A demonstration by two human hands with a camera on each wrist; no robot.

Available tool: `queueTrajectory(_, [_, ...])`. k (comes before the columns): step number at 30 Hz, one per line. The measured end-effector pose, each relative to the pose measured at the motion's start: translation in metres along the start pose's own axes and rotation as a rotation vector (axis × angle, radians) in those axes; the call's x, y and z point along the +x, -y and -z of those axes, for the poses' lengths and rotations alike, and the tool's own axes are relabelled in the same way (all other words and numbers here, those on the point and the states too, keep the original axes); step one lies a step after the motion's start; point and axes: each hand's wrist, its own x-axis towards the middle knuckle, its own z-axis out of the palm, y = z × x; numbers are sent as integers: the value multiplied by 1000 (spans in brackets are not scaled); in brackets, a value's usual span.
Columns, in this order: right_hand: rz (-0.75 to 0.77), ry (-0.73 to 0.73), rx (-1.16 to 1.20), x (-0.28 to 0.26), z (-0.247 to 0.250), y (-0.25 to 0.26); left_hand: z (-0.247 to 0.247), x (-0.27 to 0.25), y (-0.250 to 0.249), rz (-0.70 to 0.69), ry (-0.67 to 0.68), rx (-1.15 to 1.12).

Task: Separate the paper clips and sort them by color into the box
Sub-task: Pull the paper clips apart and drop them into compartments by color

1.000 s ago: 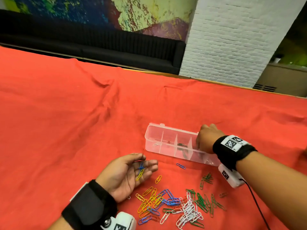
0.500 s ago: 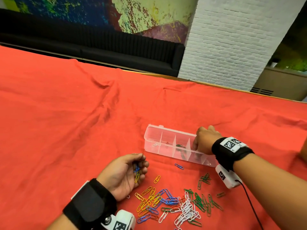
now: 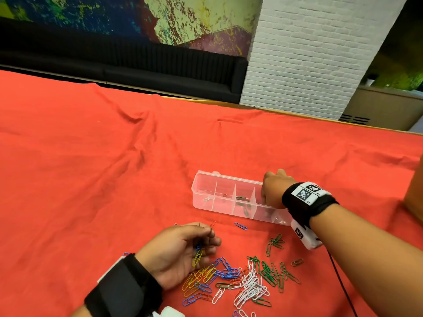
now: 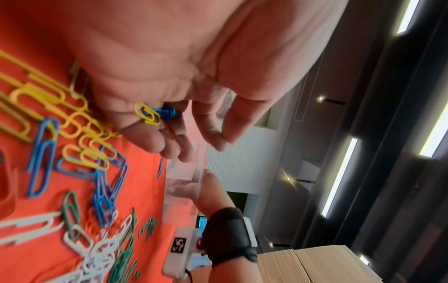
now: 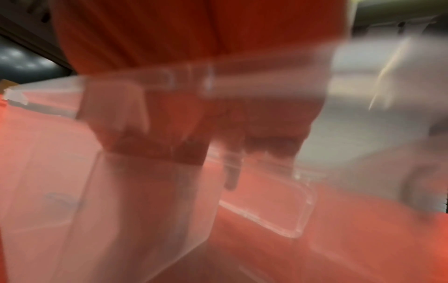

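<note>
My left hand (image 3: 209, 235) lies palm up on the red cloth, fingers curled around linked clips. Thumb and forefinger pinch a red clip (image 3: 212, 225) that sticks up; a blue clip (image 4: 167, 113) and a yellow clip (image 3: 197, 257) hang in the palm. The clear divided box (image 3: 206, 179) stands just beyond. It holds a white clip (image 3: 206, 199) at the left end and green clips (image 3: 242, 200) in the middle. My right hand (image 3: 272, 193) grips the box's right end, fingers inside, thumb outside. The mixed clip pile (image 3: 240, 280) lies near the front edge.
A single blue clip (image 3: 240, 226) lies between my left hand and the box. A few green clips (image 3: 274, 243) sit under my right wrist. A cardboard box (image 3: 415, 191) stands at the right edge. A black bench and a white brick pillar are beyond the table.
My left hand has gone from a flat open palm to curled fingers, and now pinches the red clip upward. The right hand has stayed on the box's right end.
</note>
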Motion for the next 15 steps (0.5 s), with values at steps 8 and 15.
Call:
queueTrajectory(8, [109, 44, 100, 10, 2, -14, 4, 1, 1, 23, -13, -227])
queueTrajectory(15, [128, -138, 227, 16, 27, -30, 10, 3, -2, -41, 17, -395])
